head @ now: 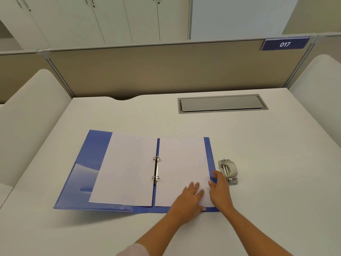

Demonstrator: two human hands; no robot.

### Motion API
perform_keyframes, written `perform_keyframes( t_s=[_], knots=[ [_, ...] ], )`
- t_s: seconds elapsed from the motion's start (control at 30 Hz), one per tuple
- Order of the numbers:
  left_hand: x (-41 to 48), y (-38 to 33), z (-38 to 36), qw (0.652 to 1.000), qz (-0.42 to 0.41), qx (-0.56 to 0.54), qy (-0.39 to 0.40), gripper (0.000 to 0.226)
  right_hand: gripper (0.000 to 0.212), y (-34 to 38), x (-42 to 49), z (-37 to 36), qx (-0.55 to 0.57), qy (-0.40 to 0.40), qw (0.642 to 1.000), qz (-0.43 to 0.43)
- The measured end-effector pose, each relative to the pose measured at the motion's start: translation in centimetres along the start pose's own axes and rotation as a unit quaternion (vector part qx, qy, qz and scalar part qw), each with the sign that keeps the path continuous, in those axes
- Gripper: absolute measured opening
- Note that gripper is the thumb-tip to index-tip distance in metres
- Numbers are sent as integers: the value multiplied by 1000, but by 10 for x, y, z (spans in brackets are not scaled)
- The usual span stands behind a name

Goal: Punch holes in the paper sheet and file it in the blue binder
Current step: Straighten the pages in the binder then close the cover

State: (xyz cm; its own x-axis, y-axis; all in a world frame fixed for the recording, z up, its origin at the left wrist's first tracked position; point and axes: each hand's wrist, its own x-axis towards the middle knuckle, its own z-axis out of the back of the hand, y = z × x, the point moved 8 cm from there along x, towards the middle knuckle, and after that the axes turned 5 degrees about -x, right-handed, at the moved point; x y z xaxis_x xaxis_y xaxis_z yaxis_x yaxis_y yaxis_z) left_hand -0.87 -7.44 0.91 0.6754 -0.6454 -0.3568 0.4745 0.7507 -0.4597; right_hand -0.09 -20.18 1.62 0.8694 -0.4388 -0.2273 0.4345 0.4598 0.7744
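— Paper sheet (182, 163), where?
— Head view. It lies flat on the right half of the blue binder (88, 156), just right of the rings (156, 169). The binder is open flat on the white desk (258, 145).
— Threaded on the rings?
— Can't tell. The sheet's left edge sits right at them and the holes aren't visible. A second sheet (125, 167) lies on the left half, with its right edge at the rings too.
— Left hand?
— The left hand (190, 198) is flat, palm down, with the fingers straight and slightly spread. It presses on the near right corner of the paper sheet and holds nothing.
— Right hand?
— The right hand (219, 189) is at the binder's right edge, fingers loosely bent, thumb apart from them. The tips touch the blue border strip beside the sheet, and blue shows between the thumb and fingers.
— Punch?
— The grey hole punch (228, 171) is on the desk just right of the binder, directly behind the right hand. Neither hand is on it.
— Background?
— There's a grey cable hatch (221, 104) in the desk further back, and a beige partition (166, 71) with a blue 017 sign (285, 44). White cabinets (110, 19) are behind that. A pale sleeve (132, 250) shows at the bottom edge.
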Motion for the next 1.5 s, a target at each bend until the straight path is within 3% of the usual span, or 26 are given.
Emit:
perform_keyframes(
  t_s=[0.27,0.47,0.87,1.0,1.1,1.17,1.3,1.5],
  knots=[
    [9,-5,-3,998,21,46,30,82,33,-14,8,-4,115,39,991,-61],
    [14,-8,-1,996,10,90,23,67,23,-12,4,-9,142,50,986,-66],
    [11,-16,-18,985,-37,154,72,61,12,-20,9,1,151,18,984,-88],
    [8,-17,-9,985,-71,155,36,53,14,-18,6,5,155,7,984,-87],
    [8,-10,9,995,-57,71,-46,29,10,-13,5,9,143,-8,987,-69],
    [7,4,20,993,-8,-41,-113,28,10,-12,5,10,148,-16,987,-67],
    [-2,29,34,941,68,-253,-216,29,12,-15,6,4,169,0,982,-88],
    [-5,44,37,892,117,-361,-247,22,30,-26,6,2,274,1,945,-178]
  ],
)
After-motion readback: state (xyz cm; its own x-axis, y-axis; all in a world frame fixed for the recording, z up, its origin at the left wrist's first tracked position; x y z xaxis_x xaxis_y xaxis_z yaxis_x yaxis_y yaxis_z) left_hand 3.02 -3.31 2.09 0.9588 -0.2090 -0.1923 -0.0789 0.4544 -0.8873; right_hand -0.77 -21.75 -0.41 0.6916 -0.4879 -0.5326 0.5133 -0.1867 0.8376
